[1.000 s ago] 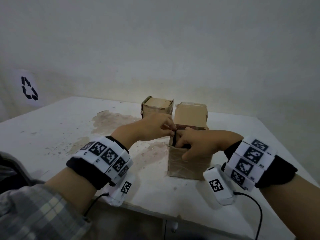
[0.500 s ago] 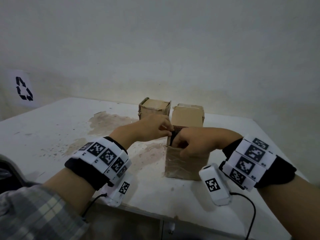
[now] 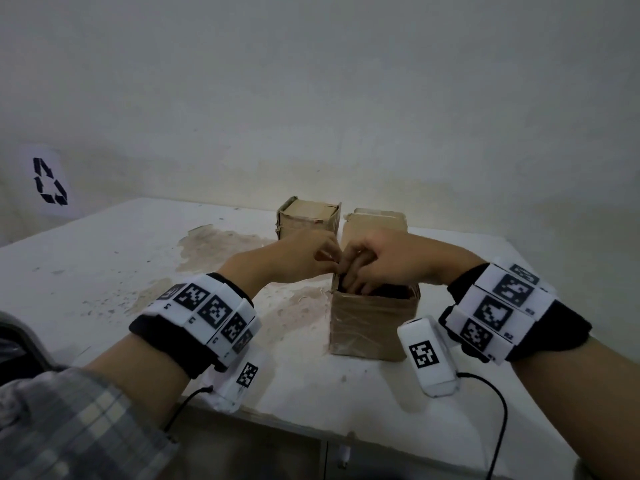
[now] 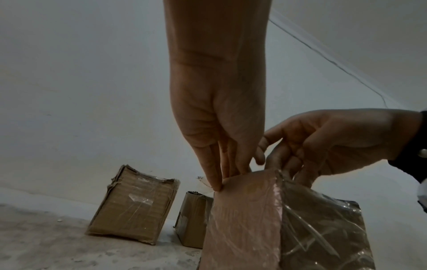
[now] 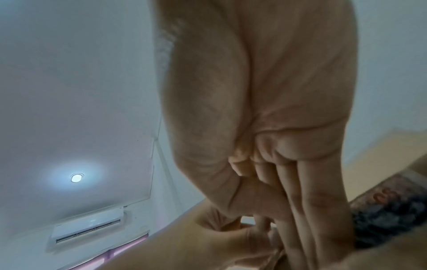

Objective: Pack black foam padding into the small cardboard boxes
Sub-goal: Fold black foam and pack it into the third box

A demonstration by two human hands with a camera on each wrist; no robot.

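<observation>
The right hand (image 3: 388,261) has now sunk its straight fingers into the open tape-wrapped brown cardboard box (image 3: 370,323), pressing the black foam padding (image 3: 391,292) inside; the left hand (image 3: 304,254) still pinches the box's left rim. Two more small cardboard boxes (image 3: 308,216) stand behind on the stained white table (image 3: 104,271); a bare pale wall (image 3: 311,98) rises beyond.

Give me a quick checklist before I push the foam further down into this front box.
1. Front box upright on the table: ok.
2. Left hand pinching the box's left wall at its rim: ok.
3. Right hand fingers inside the opening on the black foam: ok.
4. Foam fully seated: cannot tell, hidden.
5. Two back boxes apart from the front one: ok.
</observation>
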